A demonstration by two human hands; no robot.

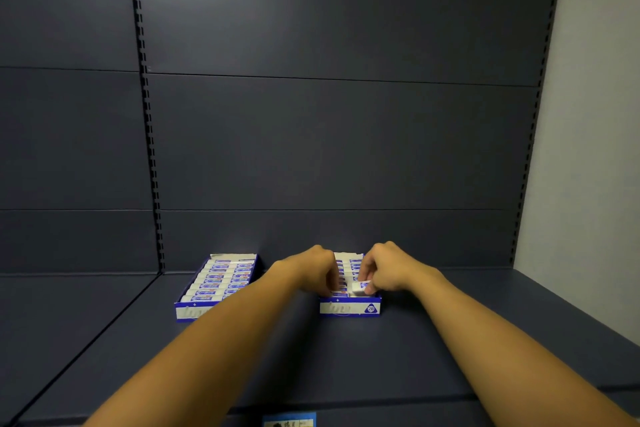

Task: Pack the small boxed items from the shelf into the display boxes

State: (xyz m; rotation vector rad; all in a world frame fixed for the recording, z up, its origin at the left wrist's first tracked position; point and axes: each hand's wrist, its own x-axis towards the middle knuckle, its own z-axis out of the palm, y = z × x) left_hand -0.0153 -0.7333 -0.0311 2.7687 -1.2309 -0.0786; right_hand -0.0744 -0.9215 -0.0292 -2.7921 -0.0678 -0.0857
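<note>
Two blue-and-white display boxes stand on the dark shelf. The left display box (194, 310) is filled with rows of small white-and-blue boxed items (221, 279). Both hands are over the right display box (349, 308), which also holds rows of these items. My right hand (388, 269) pinches one small boxed item (360, 288), tilted, at the box's front right corner. My left hand (317, 267) is curled over the box's left side, fingertips down among the items; what it grips is hidden.
The dark shelf (346, 357) runs wide in front of and to the right of the boxes. Slotted uprights (149, 121) and dark back panels rise behind. A grey wall (588, 149) closes the right side. A blue price label (289, 421) sits on the front edge.
</note>
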